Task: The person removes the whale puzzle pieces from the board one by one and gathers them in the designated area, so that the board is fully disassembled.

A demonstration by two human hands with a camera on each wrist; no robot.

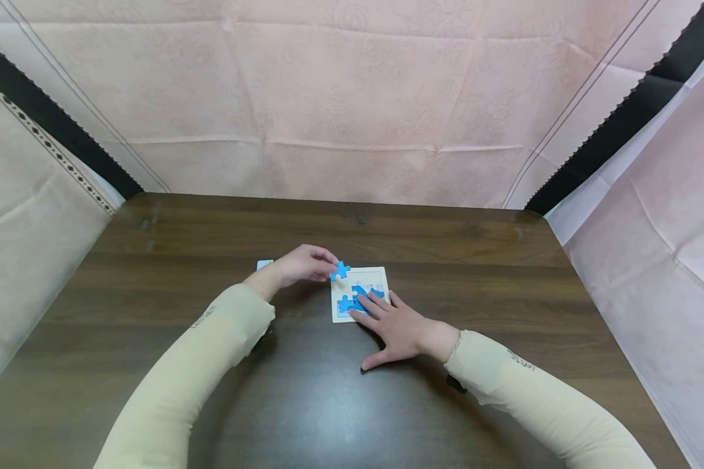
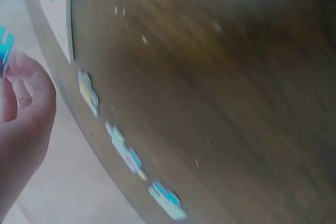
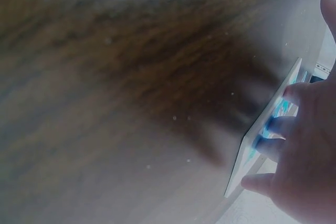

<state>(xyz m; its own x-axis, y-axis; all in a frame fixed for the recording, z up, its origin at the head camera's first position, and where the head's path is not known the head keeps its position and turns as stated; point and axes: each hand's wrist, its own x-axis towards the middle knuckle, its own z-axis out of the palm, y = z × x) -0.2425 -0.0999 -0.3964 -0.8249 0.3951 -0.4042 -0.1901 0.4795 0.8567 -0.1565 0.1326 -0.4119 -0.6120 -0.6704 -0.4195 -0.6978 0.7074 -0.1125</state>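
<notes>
A blue puzzle piece [image 1: 341, 270] is pinched between the thumb and fingers of my left hand [image 1: 309, 263], over the upper left corner of a white puzzle board [image 1: 340, 317]. In the left wrist view the same piece [image 2: 5, 51] shows at the edge, beside the fingertips of the left hand [image 2: 26, 108]. Several blue pieces [image 1: 346, 303] lie in the board's lower part. My right hand [image 1: 400, 329] lies with spread fingers, its fingertips on the board's right side, covering some of the pieces. The right wrist view shows that hand [image 3: 310, 140] over the board [image 3: 244, 153].
Several loose pieces lie in a row on the wooden table [image 1: 211, 260], such as a yellowish one [image 2: 88, 94], a middle one [image 2: 125, 149] and a blue-and-white one [image 2: 167, 200]. In the head view, one piece [image 1: 264, 264] shows behind the left wrist. A pale cloth hangs behind the table.
</notes>
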